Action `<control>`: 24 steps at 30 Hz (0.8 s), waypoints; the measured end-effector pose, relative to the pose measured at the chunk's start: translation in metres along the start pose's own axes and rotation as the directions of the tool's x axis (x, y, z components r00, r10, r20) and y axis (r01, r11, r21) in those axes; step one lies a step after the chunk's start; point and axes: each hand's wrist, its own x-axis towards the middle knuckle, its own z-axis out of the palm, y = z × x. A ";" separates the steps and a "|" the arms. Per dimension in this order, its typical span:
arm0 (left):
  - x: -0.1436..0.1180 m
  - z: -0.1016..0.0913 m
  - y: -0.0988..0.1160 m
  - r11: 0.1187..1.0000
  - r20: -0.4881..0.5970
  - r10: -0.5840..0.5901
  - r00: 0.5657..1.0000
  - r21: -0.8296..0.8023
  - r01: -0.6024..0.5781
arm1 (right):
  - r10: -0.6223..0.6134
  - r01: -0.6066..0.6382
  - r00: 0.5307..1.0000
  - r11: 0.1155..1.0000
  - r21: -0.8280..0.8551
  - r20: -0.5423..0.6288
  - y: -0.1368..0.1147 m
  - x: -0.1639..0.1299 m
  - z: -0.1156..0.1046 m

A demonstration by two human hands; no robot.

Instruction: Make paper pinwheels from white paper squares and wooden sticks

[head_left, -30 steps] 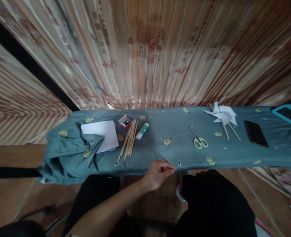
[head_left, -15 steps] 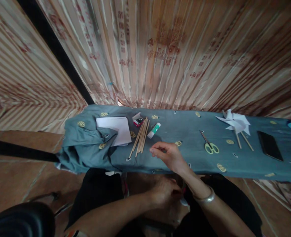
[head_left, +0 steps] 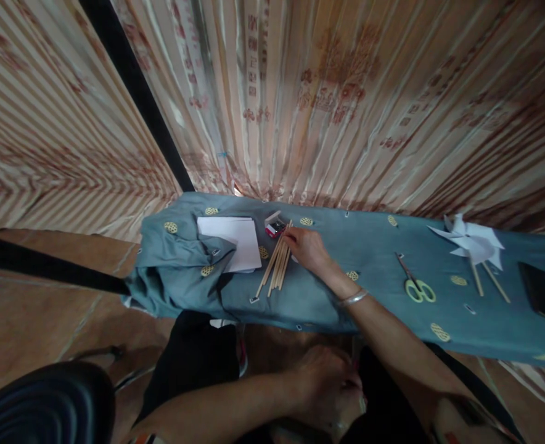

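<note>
My right hand (head_left: 306,248), a silver bangle on its wrist, reaches over the table with fingers pinched at the top ends of the wooden sticks (head_left: 273,269). Its fingertips are also right beside a small open red and white box (head_left: 274,224) with tiny shiny pieces inside. What the fingers pinch, if anything, is too small to see. The hand mostly hides the glue stick. Low in the shade over my lap, my left hand (head_left: 324,377) is closed; what it holds is hidden.
Left of the sticks lies a stack of white paper (head_left: 235,237), partly under bunched cloth (head_left: 184,262). Green-handled scissors (head_left: 418,288), white paper pinwheels (head_left: 476,243) on sticks and a black phone (head_left: 543,290) lie to the right. A black stool (head_left: 45,407) stands at lower left.
My right hand has moved forward and left, from above the table's front to the stick ends and small box. The whole view has shifted, with table things now farther right.
</note>
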 end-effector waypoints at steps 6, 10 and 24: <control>0.001 -0.003 0.004 0.992 0.020 0.022 1.000 0.122 -0.024 | -0.072 0.079 0.993 0.995 -0.069 0.093 -0.030 0.021 0.007; -0.001 -0.005 0.004 0.988 0.001 0.025 1.000 0.153 -0.025 | -0.039 0.041 0.981 0.999 -0.006 0.187 -0.036 0.026 0.023; -0.002 -0.008 0.002 0.985 -0.002 0.049 0.999 0.166 -0.048 | -0.031 -0.019 0.977 0.973 0.231 0.211 -0.032 0.027 0.037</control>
